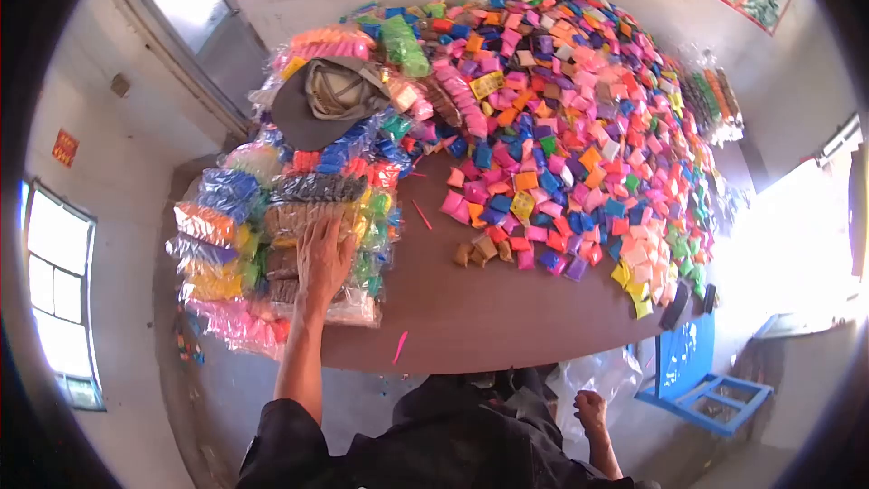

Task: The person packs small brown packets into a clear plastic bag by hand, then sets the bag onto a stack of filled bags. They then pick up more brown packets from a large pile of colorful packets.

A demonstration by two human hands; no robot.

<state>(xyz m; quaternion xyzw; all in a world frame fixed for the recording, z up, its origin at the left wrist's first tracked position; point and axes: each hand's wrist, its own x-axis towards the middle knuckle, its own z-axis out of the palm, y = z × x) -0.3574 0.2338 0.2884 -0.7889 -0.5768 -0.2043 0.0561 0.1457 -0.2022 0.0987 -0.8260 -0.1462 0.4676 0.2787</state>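
At the left edge of the counter stands a stack of clear bags, each packed with small packets sorted by colour: orange, blue, yellow, pink, brown. The left hand lies flat on top of this stack, fingers spread and open, palm down on a bag of brown packets; it presses or steadies rather than grips. A dark cap rests on the far end of the stack.

Right of the stack the near middle of the counter is mostly bare wood, with two thin pink sticks lying on it. Farther right and toward the far side spreads a wide heap of loose small packets in pink, blue, orange, yellow and green, unsorted and covering most of the surface.

Below the counter's near edge, the right hand is closed on the rim of an empty clear plastic bag.

As a judgement, the bagging seems partly done: a good many bags are filled and stacked, yet the larger share of packets appears to lie loose.
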